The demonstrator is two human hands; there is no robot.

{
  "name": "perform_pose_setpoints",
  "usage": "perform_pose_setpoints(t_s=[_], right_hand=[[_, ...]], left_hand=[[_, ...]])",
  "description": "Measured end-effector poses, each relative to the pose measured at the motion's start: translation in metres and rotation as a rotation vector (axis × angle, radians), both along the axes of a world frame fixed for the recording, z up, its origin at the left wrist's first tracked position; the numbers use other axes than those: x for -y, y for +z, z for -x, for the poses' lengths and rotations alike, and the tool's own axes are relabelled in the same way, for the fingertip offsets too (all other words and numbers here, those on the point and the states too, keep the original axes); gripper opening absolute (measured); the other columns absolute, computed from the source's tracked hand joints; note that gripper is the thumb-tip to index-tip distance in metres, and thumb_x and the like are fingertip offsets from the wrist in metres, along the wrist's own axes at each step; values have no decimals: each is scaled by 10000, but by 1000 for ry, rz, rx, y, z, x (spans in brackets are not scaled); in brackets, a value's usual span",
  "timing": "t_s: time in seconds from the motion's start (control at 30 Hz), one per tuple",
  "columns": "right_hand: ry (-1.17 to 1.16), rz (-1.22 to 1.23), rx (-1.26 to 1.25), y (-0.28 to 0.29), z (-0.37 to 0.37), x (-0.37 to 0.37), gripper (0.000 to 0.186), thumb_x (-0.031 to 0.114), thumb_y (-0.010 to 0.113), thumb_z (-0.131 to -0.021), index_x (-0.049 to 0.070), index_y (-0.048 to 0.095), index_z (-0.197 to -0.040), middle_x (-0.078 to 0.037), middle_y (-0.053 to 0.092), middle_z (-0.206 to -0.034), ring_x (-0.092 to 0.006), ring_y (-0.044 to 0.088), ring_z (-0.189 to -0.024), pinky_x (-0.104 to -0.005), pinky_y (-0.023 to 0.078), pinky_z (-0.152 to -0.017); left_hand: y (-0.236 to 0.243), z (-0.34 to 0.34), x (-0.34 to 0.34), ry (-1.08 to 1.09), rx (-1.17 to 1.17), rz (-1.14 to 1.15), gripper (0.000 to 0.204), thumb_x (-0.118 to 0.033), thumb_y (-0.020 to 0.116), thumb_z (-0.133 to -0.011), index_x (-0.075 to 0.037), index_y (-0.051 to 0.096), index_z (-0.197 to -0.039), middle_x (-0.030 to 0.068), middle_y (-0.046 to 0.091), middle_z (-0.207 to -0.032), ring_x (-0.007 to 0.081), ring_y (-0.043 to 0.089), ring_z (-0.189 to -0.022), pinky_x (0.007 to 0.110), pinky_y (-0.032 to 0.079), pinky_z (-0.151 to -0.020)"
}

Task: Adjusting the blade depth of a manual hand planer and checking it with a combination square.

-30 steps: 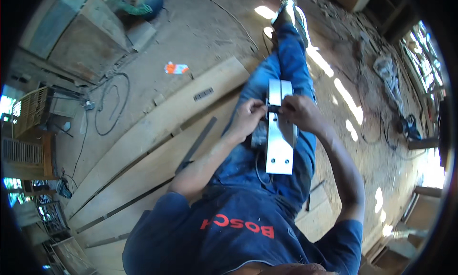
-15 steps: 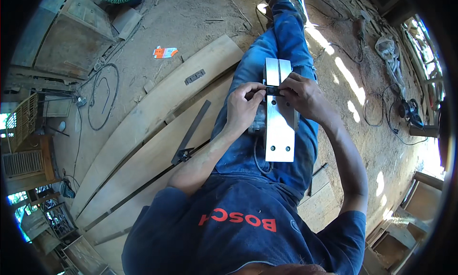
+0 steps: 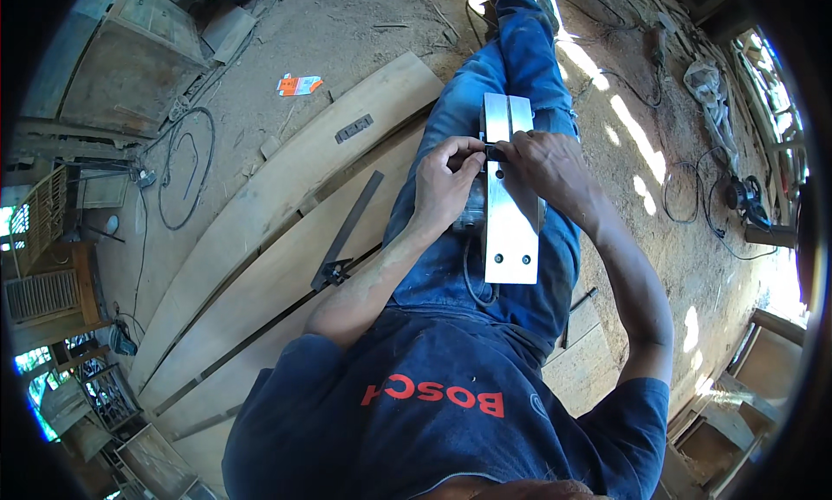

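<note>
The electric hand planer (image 3: 512,227) lies sole-up along the person's thighs (image 3: 562,262), long axis running near to far. From either side, equally near, the left hand (image 3: 444,181) and right hand (image 3: 555,172) meet across its dark cutter slot (image 3: 495,153), fingertips bunched there; whether they grip anything cannot be told.

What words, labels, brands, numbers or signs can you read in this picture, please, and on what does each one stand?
Dark blue shirt: large red lettering, upside down in this view; legible, but I leave brand wording uncopied.
Same shirt: small round emblem beside the lettering, too small to read.
Orange-and-white packet on the floor: print too small to read.
Metal-faced tool on the lap: no text that I can make out.
</note>
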State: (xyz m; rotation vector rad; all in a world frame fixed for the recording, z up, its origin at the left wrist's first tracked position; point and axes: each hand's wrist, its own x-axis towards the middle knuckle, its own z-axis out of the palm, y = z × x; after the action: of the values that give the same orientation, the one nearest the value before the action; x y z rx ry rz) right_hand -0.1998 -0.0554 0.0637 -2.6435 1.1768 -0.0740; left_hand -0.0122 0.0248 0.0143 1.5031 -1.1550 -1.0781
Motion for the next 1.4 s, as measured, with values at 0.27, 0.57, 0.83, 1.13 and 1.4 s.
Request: perform_pose_setpoints(t_s=[0.27, 0.57, 0.83, 1.13, 1.4], right_hand=[[78, 165, 311, 5, 10, -3, 219, 165, 680, -1006, 48, 635, -826, -79, 634, -712, -227, 505, -520, -375, 440, -549], [177, 124, 102, -1, 5, 10, 219, 171, 671, -979, 57, 633, -797, -59, 620, -631, -227, 516, -502, -364, 407, -514], [196, 179, 132, -6, 9, 9, 278, 224, 663, -999, 85, 620, -761, -47, 610, -611, -205, 498, -487, -353, 391, -510], [173, 110, 95, 1, 2, 9, 317, 284, 686, -989, 95, 629, -741, -45, 621, -606, -203, 500, -486, -347, 386, -509], [188, 236, 77, -14, 2, 10, 299, 304, 659, -1014, 91, 707, -810, -30, 639, -620, -222, 523, -489, -351, 401, -506]], left_hand=[[7, -4, 1, -27, -1, -3, 169, -80, 673, -995, -10, 737, -1135, 67, 734, -983, 150, 646, -818, 286, 540, -773], [5, -4, 1, -28, -13, 21, 162, -77, 673, -993, -11, 739, -1125, 66, 732, -973, 150, 646, -805, 288, 539, -767], [7, -8, 2, -49, 30, 34, 161, -78, 673, -993, -14, 736, -1127, 77, 729, -982, 159, 651, -814, 298, 544, -764], [14, -16, 14, -59, 270, 175, 135, -89, 666, -998, -28, 729, -1102, 81, 677, -1010, 179, 663, -870, 310, 558, -775], [24, -14, 30, -89, 307, 252, 144, -77, 697, -960, -2, 737, -1077, 70, 697, -990, 167, 638, -839, 300, 530, -778]])
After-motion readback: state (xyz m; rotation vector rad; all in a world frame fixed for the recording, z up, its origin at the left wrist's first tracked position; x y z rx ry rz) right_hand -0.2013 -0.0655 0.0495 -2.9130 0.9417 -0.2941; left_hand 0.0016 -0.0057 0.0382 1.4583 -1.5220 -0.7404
